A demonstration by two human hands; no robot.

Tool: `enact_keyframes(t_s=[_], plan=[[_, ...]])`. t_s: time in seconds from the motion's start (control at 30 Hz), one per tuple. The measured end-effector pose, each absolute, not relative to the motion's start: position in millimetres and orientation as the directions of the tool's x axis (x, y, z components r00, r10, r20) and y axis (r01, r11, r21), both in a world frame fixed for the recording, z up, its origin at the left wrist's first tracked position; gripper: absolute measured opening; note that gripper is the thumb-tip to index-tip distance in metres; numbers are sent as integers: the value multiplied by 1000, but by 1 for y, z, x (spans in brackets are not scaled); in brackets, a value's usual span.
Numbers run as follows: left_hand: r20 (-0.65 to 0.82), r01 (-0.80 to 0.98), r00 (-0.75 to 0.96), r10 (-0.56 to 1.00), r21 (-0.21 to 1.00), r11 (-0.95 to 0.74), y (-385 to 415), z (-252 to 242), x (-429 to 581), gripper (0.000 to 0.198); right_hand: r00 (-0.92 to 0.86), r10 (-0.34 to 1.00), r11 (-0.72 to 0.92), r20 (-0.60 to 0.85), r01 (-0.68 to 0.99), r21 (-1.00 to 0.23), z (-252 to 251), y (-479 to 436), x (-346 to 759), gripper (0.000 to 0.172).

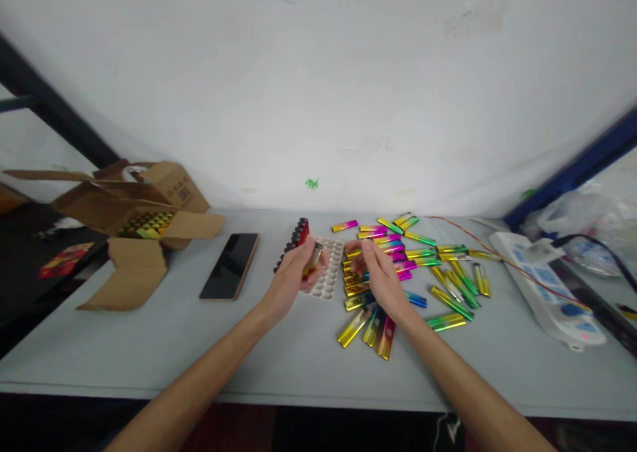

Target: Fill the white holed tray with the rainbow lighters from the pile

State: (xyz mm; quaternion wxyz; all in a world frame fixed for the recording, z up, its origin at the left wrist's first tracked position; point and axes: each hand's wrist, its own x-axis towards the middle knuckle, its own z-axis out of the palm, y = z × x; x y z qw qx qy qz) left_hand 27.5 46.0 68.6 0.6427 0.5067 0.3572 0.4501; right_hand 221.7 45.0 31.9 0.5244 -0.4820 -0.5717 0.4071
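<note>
My left hand is closed around a shiny gold lighter-shaped case, held upright above a white tray of round pockets. Dark red pieces with black tops stand in rows beside and behind that hand, partly hidden by it. Over the left side of a loose pile of metallic cases, my right hand has its fingers curled with the thumb against them. What it holds, if anything, is hidden. The cases shade from gold into green, pink or blue.
A black phone lies left of the tray. Further left, an open cardboard box contains several rows of yellow-and-dark pieces. At right are a white power strip with a plugged-in adapter, a thin red wire and clear plastic bags.
</note>
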Motion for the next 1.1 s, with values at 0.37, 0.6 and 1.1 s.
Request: enact_keyframes(t_s=[0.37, 0.6, 1.1], plan=[[-185, -315, 324, 928, 903, 291, 52, 59, 32, 44, 76, 968, 232, 240, 99, -968, 34, 44, 222, 57], [-106, -376, 387, 916, 889, 262, 48, 75, 35, 48, -248, 866, 498, 435, 519, -695, 27, 42, 220, 31], [405, 286, 366, 838, 808, -515, 147, 109, -11, 35, -538, 735, 671, 413, 666, -326, 11, 41, 211, 30]])
